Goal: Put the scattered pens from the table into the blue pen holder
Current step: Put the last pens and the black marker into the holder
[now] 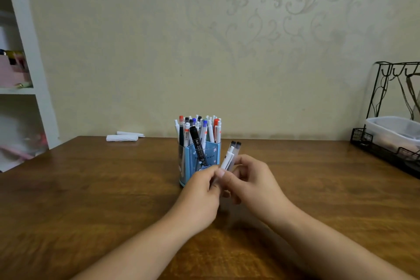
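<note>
While both hands [223,185] pinch, pens [230,154] protrude upward.

Print on blue pen holder [212,154] and black marker [198,145] illegible.

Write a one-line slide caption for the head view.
Both hands, left hand and right hand, hold a small bunch of pens beside the nearly full blue pen holder on the wooden table.

Obs.: two bare forearms in view, no sleeves reaching the visible length. Left hand [200,191] and right hand [252,179]: no rings, watch, bracelets or gloves visible. Fingernails short and unpainted where visible. No markings seen.
</note>
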